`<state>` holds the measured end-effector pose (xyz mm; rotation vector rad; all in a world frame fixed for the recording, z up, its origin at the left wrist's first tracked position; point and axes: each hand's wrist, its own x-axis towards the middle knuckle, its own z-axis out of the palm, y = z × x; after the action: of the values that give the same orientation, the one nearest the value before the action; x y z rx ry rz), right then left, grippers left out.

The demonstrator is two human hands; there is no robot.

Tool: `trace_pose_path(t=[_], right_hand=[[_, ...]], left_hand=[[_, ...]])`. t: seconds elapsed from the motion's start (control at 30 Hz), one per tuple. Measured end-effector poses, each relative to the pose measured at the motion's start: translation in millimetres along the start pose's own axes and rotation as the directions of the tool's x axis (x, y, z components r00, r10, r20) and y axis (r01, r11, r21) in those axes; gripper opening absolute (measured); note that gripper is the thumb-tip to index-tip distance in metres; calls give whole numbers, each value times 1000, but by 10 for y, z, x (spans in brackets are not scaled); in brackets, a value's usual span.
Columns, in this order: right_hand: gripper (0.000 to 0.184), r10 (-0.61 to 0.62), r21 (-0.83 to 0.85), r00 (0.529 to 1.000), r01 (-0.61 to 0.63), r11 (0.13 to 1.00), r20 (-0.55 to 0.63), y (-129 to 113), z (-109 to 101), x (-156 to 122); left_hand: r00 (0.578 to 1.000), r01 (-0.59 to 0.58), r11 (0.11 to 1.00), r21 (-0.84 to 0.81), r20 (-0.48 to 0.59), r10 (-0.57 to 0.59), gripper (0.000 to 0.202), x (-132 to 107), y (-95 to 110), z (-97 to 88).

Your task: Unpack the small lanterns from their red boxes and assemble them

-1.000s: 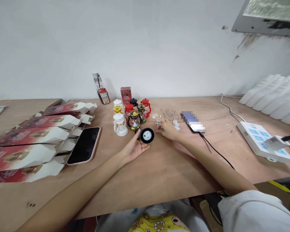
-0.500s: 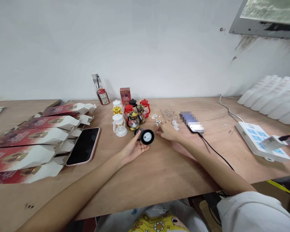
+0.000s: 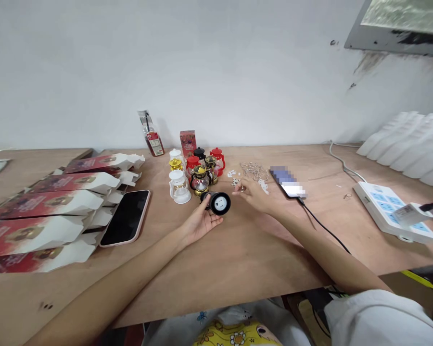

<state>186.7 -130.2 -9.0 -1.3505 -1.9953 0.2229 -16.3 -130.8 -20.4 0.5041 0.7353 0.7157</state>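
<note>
My left hand [image 3: 198, 224] is wrapped round a small black lantern [image 3: 211, 198], which lies tilted with its round base facing me. A pale disc with small slots shows inside the black rim. My right hand [image 3: 254, 194] hovers just right of the base, thumb and fingertips drawn together; whatever they pinch is too small to make out. Beyond these fingertips lie several tiny white pieces [image 3: 234, 181], and a tangle of thin wire pieces [image 3: 254, 170] is behind the hand. Left of them stand several small lanterns, among them a white one [image 3: 180, 188] and a bronze one [image 3: 200, 181].
Printed red boxes [image 3: 54, 202] with open flaps lie at left, beside a dark-screened phone [image 3: 125, 218]. A bottle [image 3: 153, 139] and a small red box [image 3: 188, 141] stand by the wall. To the right are another phone [image 3: 286, 181] on a cable and a power strip [image 3: 389, 209].
My right hand has lifted slightly from the small white pieces, its fingertips still drawn together. My left hand keeps the black lantern in nearly the same place.
</note>
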Motion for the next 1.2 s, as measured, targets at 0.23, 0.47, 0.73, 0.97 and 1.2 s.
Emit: trace_pose_path(t=[0.23, 0.47, 0.73, 0.97, 1.2], right_hand=[[14, -468, -94, 855, 459, 883, -222, -353, 11, -145], [16, -502, -222, 860, 473, 853, -96, -297, 72, -119], [20, -474, -287, 878, 440, 851, -60, -325, 54, -102], [18, -412, -261, 911, 393, 882, -18, -306, 68, -108], [16, -294, 31, 956, 295, 955, -19, -259, 40, -88]], left_hand=[[999, -28, 999, 16, 20, 28, 31, 5, -17, -5], [998, -50, 999, 18, 37, 49, 26, 17, -30, -21], [992, -123, 992, 38, 2, 123, 20, 26, -61, -18], [980, -196, 978, 72, -4, 197, 18, 13, -85, -8], [974, -226, 970, 90, 43, 223, 21, 11, -86, -9]])
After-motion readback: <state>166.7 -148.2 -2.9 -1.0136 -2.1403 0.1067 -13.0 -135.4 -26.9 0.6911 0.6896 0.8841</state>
